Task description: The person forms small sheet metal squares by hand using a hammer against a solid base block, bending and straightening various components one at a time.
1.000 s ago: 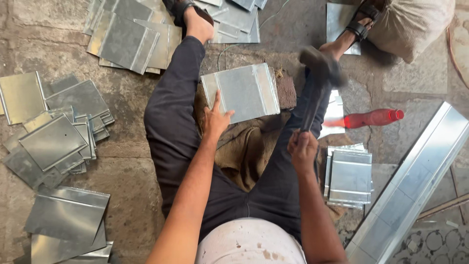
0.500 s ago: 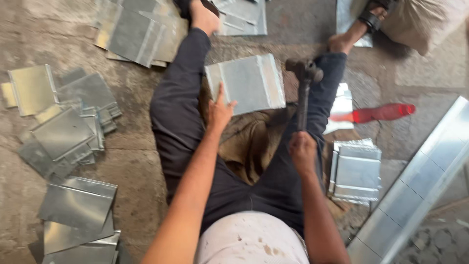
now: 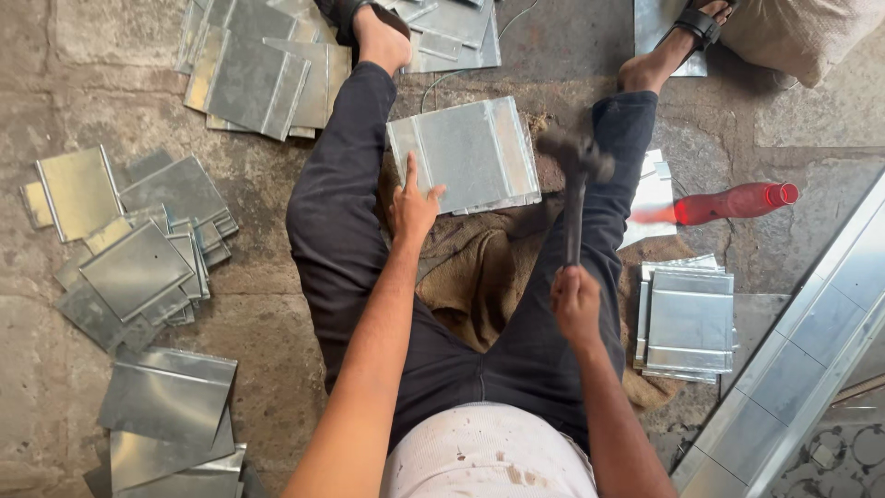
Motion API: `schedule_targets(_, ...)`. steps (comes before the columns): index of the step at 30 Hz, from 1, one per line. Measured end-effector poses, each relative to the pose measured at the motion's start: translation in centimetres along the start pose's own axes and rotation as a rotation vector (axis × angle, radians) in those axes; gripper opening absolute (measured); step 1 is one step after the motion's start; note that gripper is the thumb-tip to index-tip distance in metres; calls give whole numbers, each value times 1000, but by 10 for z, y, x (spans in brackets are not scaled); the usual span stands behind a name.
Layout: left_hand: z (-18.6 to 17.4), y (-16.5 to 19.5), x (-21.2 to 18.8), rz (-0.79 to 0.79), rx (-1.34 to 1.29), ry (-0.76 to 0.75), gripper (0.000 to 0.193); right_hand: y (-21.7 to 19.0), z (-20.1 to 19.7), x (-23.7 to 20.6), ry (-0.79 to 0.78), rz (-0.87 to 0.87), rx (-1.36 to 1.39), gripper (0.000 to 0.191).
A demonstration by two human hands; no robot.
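I sit on the floor with legs spread. A square galvanised metal sheet (image 3: 466, 152) with folded edges lies between my legs on a block, over brown sackcloth (image 3: 479, 277). My left hand (image 3: 413, 205) presses on the sheet's near left corner. My right hand (image 3: 575, 302) grips the handle of a hammer (image 3: 575, 175), whose blurred head hovers just right of the sheet's right edge.
Piles of similar metal sheets lie at the left (image 3: 138, 258), far ahead (image 3: 267, 65) and in a neat stack at the right (image 3: 690, 318). A red plastic bottle (image 3: 728, 203) lies on its side. A long metal channel (image 3: 811, 332) runs along the right. A sack (image 3: 802, 32) sits top right.
The hammer has swung from over my right leg leftward and down toward the sheet's right edge. My left hand stays on the sheet.
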State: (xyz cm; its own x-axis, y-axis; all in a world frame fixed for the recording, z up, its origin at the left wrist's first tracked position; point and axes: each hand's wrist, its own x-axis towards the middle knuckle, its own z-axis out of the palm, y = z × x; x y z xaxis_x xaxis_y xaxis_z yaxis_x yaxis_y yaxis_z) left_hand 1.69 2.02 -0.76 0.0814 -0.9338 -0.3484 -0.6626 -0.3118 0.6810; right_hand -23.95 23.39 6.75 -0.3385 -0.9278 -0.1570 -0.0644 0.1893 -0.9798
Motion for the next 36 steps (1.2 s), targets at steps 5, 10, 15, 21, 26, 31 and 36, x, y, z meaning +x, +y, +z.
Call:
schedule_targets(5, -4, 3, 0, 1, 4, -12, 96, 5, 2, -1, 15, 140, -519, 52)
schedule_targets(10, -6, 3, -2, -13, 7, -5, 97, -23, -12, -9, 36, 163, -532, 48)
schedule_targets(15, -13, 11, -8, -63, -76, -10, 107, -25, -3, -8, 20, -6, -548, 54)
schedule_targets(21, -25, 6, -13, 157, -88, 342, 128, -3, 0, 25, -8, 511, -7, 51)
schedule_targets(26, -23, -6, -9, 25, -335, 280, 98, 12, 10, 66, -177, 680, 542, 49)
schedule_targets(31, -29, -2, -7, 46, -564, 283, 50, 17, 28, 104, -178, 912, 551, 51)
schedule_targets(36, -43, -9, -17, 173, -696, 338, 39, 19, 46, 100, -102, 788, 212, 33)
